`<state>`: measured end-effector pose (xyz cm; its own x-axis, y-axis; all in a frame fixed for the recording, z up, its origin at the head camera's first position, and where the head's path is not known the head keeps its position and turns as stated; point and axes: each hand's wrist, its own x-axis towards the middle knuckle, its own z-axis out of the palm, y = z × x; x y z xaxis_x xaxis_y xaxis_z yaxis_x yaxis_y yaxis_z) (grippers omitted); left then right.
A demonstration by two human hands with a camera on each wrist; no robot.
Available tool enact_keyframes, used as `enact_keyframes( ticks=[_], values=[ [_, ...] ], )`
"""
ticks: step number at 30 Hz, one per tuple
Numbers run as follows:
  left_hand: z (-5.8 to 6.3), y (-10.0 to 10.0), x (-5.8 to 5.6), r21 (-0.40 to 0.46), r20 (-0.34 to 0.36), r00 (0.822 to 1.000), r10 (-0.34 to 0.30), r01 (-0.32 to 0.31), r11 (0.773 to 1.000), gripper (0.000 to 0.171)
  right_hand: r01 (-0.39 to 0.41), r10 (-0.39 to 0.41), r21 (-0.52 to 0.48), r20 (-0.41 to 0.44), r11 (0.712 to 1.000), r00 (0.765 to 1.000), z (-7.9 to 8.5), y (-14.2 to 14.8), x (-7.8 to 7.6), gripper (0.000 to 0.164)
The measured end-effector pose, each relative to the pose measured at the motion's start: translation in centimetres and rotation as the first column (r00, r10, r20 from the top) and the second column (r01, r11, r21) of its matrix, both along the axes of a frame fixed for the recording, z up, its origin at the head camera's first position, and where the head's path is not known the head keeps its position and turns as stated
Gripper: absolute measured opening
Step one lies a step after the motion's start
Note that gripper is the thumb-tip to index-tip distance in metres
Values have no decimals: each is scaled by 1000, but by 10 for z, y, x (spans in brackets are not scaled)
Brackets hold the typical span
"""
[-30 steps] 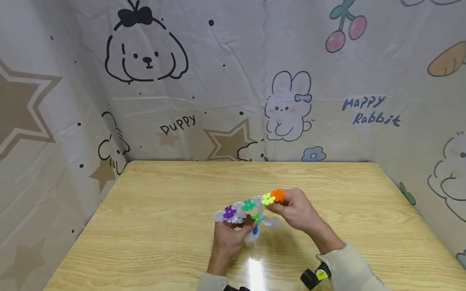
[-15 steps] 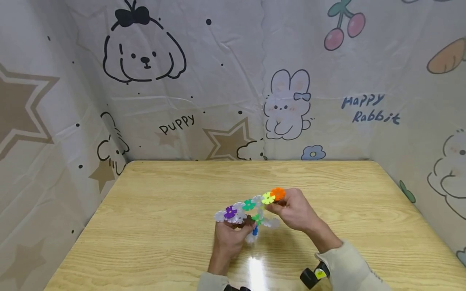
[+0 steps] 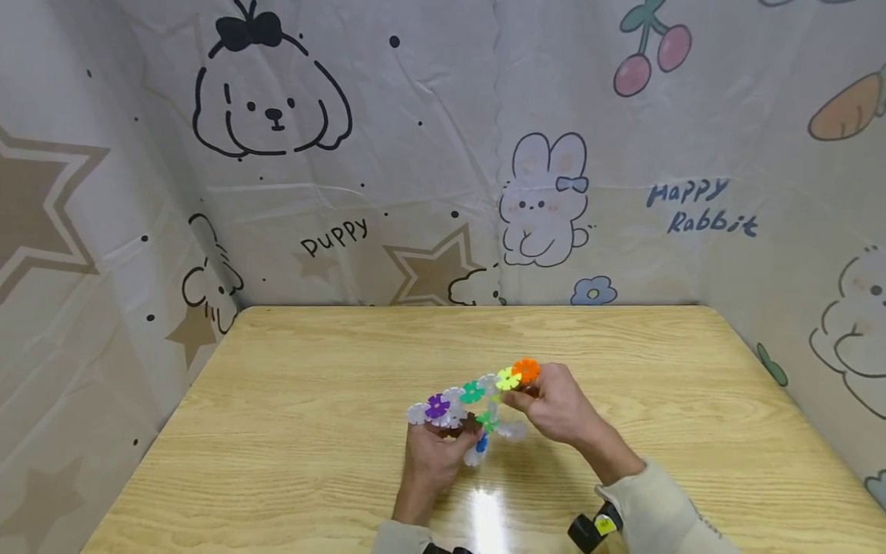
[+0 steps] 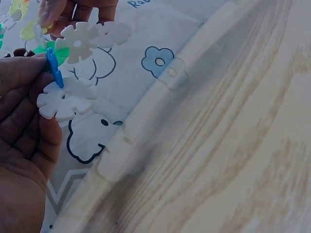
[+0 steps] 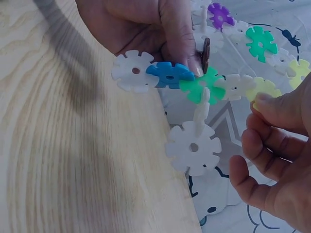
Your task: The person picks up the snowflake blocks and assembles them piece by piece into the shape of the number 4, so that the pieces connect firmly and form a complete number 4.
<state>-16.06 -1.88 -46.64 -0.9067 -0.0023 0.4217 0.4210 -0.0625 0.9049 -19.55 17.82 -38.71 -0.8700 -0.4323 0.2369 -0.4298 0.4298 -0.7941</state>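
Observation:
A structure of interlocking flower-shaped plastic discs is held above the table between both hands. Its upper row in the head view has a purple disc [image 3: 437, 405], a teal disc [image 3: 472, 392], a yellow disc [image 3: 508, 378] and an orange disc [image 3: 526, 370] among white ones. The left hand [image 3: 432, 462] grips the structure, its thumb by the brown disc [image 5: 206, 56] and bright green disc [image 5: 203, 86]. A blue disc [image 5: 170, 74] and white end disc [image 4: 68, 98] project beside that thumb. Fingers and thumb of the right hand [image 3: 564, 404] pinch a pale yellow disc [image 5: 262, 91]. A white disc [image 5: 193, 148] hangs off a branch.
The wood-grain table [image 3: 311, 431] extends under both hands. Behind it and along its sides hangs a printed cloth [image 3: 415, 154] with cartoon animals. A black wrist device [image 3: 588, 531] is strapped near the right sleeve [image 3: 657, 508].
The right hand has shifted slightly left, and the structure's lower branches have tilted a little down and left. Both hands keep their hold.

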Motion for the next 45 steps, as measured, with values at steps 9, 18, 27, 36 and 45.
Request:
enact_keyframes(
  ticks=[9,18,27,36,45],
  values=[
    [2,1,1,20,41,999,-5,5,1000,24,-6,7,26,-30,1000,1000,-2,3,-1,8],
    [2,1,1,12,38,999,-2,2,1000,20,-1,4,57,-55,998,999,-6,4,0,9],
    [9,-1,0,17,64,998,11,-12,1000,22,-28,29,19,-55,999,998,2,5,-1,14],
    [10,-1,1,31,77,997,30,-32,999,20,-1,5,-67,70,998,998,0,8,3,12],
    [10,0,0,64,3,999,35,-35,997,21,-84,103,-151,118,985,988,-14,11,4,20]
  ],
)
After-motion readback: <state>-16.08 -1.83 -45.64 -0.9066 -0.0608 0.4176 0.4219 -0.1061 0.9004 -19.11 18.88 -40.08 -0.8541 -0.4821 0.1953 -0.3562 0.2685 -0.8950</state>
